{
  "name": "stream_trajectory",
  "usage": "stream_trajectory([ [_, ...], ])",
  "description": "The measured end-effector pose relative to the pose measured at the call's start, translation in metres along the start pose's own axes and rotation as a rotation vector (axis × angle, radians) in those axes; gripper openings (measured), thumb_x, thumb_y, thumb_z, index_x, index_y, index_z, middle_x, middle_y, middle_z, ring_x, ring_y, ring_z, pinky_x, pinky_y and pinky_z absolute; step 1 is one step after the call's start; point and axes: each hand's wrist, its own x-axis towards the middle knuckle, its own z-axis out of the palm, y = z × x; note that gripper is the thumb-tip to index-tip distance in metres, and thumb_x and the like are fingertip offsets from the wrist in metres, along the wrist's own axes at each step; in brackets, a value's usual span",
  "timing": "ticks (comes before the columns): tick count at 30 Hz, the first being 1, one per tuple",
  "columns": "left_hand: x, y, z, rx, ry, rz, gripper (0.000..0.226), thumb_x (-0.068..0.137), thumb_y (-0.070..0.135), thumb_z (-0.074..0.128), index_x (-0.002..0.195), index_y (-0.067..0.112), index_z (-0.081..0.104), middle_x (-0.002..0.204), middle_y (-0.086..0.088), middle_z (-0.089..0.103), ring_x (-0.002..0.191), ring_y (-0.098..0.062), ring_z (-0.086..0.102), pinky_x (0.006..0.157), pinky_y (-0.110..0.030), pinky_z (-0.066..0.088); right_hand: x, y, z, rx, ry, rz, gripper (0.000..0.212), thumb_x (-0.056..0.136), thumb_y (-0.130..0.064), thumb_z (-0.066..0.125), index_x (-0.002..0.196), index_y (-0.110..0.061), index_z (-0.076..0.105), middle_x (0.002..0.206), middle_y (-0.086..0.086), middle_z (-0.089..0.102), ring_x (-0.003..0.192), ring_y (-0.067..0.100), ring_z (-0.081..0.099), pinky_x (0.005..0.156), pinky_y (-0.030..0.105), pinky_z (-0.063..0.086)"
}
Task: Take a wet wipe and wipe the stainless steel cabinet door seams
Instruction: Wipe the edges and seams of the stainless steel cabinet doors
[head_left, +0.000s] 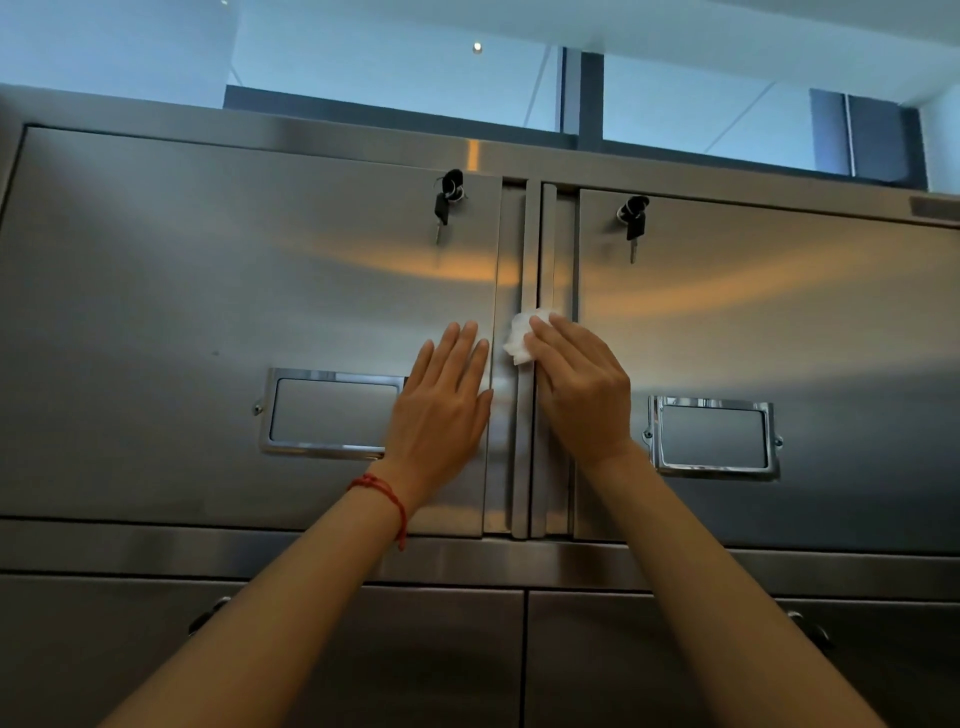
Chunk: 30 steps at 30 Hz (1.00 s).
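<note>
Stainless steel cabinet: brushed finish, two upper doors, vertical seam between them, warm glare across both. Glass partition is seen above. Chrome label frames and keys in locks on each door. Left hand is laid flat on the left door, fingers straight. Right hand grip is pressed on a crumpled white wet wipe, held against the seam at mid-height.

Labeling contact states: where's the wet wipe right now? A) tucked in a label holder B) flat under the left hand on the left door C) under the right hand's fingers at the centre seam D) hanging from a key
C: the right hand presses the white wet wipe against the centre seam; the left hand lies flat and bare on the left door.
</note>
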Motion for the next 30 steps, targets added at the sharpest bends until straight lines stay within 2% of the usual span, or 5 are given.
stream_trajectory([
  [5, -0.003, -0.002, 0.006, 0.032, 0.004, 0.009, 0.052, 0.095, 0.028, 0.029, 0.135, -0.003, 0.043, 0.143, -0.023, 0.038, 0.133, -0.036, 0.034, 0.108, -0.052, 0.028, -0.015, -0.004, -0.003, 0.022, -0.113, 0.000, 0.025, 0.074, 0.001, 0.076, 0.099, 0.004, 0.071, 0.105, 0.019, 0.069, 0.100, 0.033, 0.066, 0.087, 0.044, 0.054],
  [16, -0.006, -0.004, 0.009, 0.062, -0.009, 0.016, 0.053, 0.096, 0.029, 0.027, 0.138, -0.002, 0.038, 0.146, -0.022, 0.033, 0.135, -0.035, 0.030, 0.110, -0.050, 0.026, -0.025, -0.014, -0.007, -0.041, -0.204, 0.012, 0.031, 0.073, 0.004, 0.075, 0.104, 0.003, 0.070, 0.111, 0.019, 0.067, 0.105, 0.031, 0.064, 0.087, 0.045, 0.053],
  [23, -0.007, -0.006, 0.009, 0.079, -0.006, 0.034, 0.053, 0.096, 0.028, 0.027, 0.138, -0.002, 0.038, 0.145, -0.022, 0.033, 0.135, -0.035, 0.030, 0.109, -0.050, 0.028, -0.032, -0.014, -0.005, -0.148, -0.162, -0.144, 0.029, 0.086, -0.002, 0.047, 0.102, 0.004, 0.070, 0.109, 0.021, 0.067, 0.106, 0.032, 0.064, 0.092, 0.045, 0.050],
  [27, -0.006, -0.006, 0.010, 0.085, 0.005, 0.036, 0.052, 0.096, 0.027, 0.028, 0.138, -0.002, 0.039, 0.145, -0.022, 0.034, 0.135, -0.035, 0.031, 0.109, -0.051, 0.029, -0.024, -0.002, -0.008, -0.111, -0.169, -0.242, 0.024, 0.077, 0.005, 0.065, 0.100, 0.006, 0.071, 0.106, 0.023, 0.067, 0.101, 0.033, 0.065, 0.088, 0.044, 0.053],
  [30, -0.007, -0.006, 0.011, 0.075, 0.007, 0.028, 0.053, 0.096, 0.029, 0.027, 0.138, -0.002, 0.038, 0.146, -0.021, 0.033, 0.135, -0.035, 0.031, 0.109, -0.051, 0.029, -0.013, 0.010, -0.012, -0.064, -0.228, -0.299, 0.035, 0.068, 0.007, 0.077, 0.102, 0.008, 0.069, 0.108, 0.024, 0.066, 0.102, 0.035, 0.065, 0.086, 0.046, 0.054],
])
